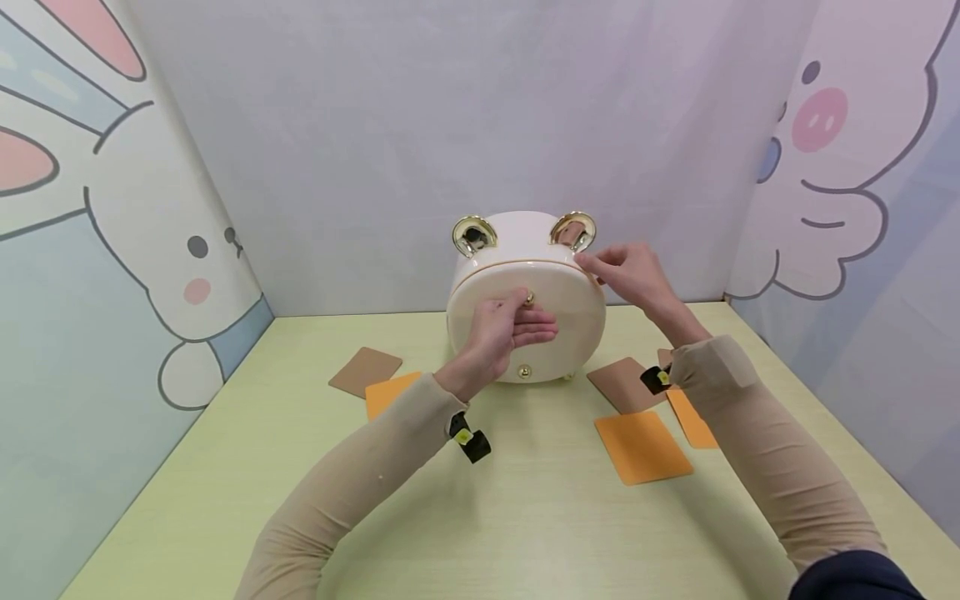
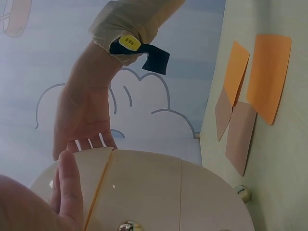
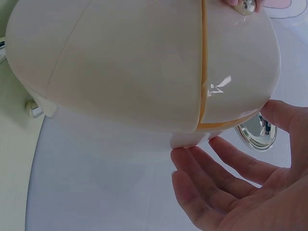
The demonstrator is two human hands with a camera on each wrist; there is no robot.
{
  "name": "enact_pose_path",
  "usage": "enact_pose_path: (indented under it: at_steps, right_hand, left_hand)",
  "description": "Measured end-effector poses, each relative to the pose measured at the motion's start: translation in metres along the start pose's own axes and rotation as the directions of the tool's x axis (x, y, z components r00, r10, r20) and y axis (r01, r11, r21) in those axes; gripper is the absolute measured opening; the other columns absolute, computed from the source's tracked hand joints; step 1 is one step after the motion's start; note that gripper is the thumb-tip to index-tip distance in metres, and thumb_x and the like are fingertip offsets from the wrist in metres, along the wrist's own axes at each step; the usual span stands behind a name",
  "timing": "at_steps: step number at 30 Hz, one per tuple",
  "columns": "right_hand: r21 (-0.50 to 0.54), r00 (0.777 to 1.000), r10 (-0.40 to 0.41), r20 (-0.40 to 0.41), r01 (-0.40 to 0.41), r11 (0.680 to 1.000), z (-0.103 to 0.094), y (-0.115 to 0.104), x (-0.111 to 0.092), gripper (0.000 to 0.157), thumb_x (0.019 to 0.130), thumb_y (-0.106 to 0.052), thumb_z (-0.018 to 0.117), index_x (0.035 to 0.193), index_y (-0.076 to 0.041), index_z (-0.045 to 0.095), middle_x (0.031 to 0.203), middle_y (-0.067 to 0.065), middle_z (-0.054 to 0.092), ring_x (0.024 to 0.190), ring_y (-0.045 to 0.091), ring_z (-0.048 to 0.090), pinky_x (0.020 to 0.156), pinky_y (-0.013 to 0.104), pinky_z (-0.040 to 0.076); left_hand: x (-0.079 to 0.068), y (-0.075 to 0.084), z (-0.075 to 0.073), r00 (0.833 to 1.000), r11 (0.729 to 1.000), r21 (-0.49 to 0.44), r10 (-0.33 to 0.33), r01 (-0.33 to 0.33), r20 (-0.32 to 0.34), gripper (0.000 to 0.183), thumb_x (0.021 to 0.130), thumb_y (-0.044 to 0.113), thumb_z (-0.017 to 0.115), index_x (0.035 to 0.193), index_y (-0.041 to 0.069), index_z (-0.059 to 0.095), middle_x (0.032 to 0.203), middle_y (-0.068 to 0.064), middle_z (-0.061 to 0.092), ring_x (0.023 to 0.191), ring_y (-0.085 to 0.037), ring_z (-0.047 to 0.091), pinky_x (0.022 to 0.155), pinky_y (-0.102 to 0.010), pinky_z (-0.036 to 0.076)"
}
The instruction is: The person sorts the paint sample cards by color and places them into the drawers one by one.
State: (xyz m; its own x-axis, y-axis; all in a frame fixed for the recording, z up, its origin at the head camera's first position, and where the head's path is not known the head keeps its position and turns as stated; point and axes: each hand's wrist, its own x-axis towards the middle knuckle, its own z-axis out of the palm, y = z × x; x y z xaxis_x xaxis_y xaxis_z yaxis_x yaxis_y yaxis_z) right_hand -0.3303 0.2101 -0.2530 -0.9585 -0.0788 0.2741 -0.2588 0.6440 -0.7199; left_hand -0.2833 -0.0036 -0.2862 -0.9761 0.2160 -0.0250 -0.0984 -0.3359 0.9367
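Both hands on the white box (image 1: 573,329), front looks shut
It's mid-frame on the desk (image 1: 540,517); from my end, the left hand (image 1: 497,333) pinches the upper gold knob (image 1: 529,297), the right hand (image 1: 633,273) curls round its upper right edge. I'd guess this is the opening step, so next calls for a gentle pull while bracing. Can't see what's inside.

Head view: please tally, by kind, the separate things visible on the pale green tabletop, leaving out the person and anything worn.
Glossy cream rounded case with gold ears: 1
Flat orange square cards: 3 (1 left of the case, 2 right)
Flat brown square cards: 3 (1 left, 2 right)
Total: 7
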Motion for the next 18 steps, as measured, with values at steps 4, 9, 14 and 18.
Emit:
enact_pose_path:
  at_steps: [4,9,14,18]
  right_hand:
    - [-0.004,1.0,-0.002,0.0,0.002,1.0,0.0005,0.0,-0.0003,0.062,0.088,-0.058,0.059,0.109,0.0,0.071,0.107,0.021,0.07,0.101,0.033,0.061,0.084,0.041,0.042]
    - [-0.005,1.0,-0.001,-0.004,0.001,1.0,0.0007,0.0006,-0.0001,0.062,0.088,-0.057,0.059,0.109,-0.001,0.071,0.107,0.021,0.07,0.102,0.034,0.062,0.086,0.043,0.043]
    - [-0.004,1.0,0.008,-0.002,-0.008,1.0,0.0005,0.0004,0.0,0.062,0.088,-0.058,0.059,0.111,-0.001,0.07,0.109,0.021,0.07,0.103,0.034,0.062,0.088,0.045,0.044]
    - [-0.004,1.0,0.018,-0.001,-0.018,1.0,0.0004,-0.0004,-0.0001,0.063,0.088,-0.059,0.059,0.113,-0.002,0.07,0.112,0.02,0.069,0.103,0.032,0.062,0.09,0.046,0.044]
  left_hand:
    - [0.0008,0.0002,0.0003,1.0,1.0,-0.005,-0.006,0.006,-0.004,0.033,0.102,0.024,0.048,0.101,-0.007,0.06,0.074,-0.009,0.071,0.067,-0.019,0.072,0.072,-0.034,0.06]
    - [0.002,-0.0003,0.0004,1.0,1.0,-0.011,-0.009,0.009,-0.001,0.033,0.102,0.024,0.047,0.101,-0.007,0.06,0.074,-0.009,0.072,0.066,-0.019,0.072,0.071,-0.033,0.06]
    - [0.0038,-0.0007,-0.0001,1.0,1.0,-0.02,-0.003,0.003,0.003,0.032,0.102,0.023,0.047,0.1,-0.007,0.06,0.074,-0.01,0.072,0.066,-0.019,0.072,0.07,-0.032,0.06]
    - [0.0056,-0.0005,-0.0002,1.0,1.0,-0.024,-0.005,0.005,0.0,0.033,0.102,0.024,0.047,0.1,-0.007,0.06,0.074,-0.01,0.072,0.067,-0.019,0.072,0.071,-0.032,0.06]
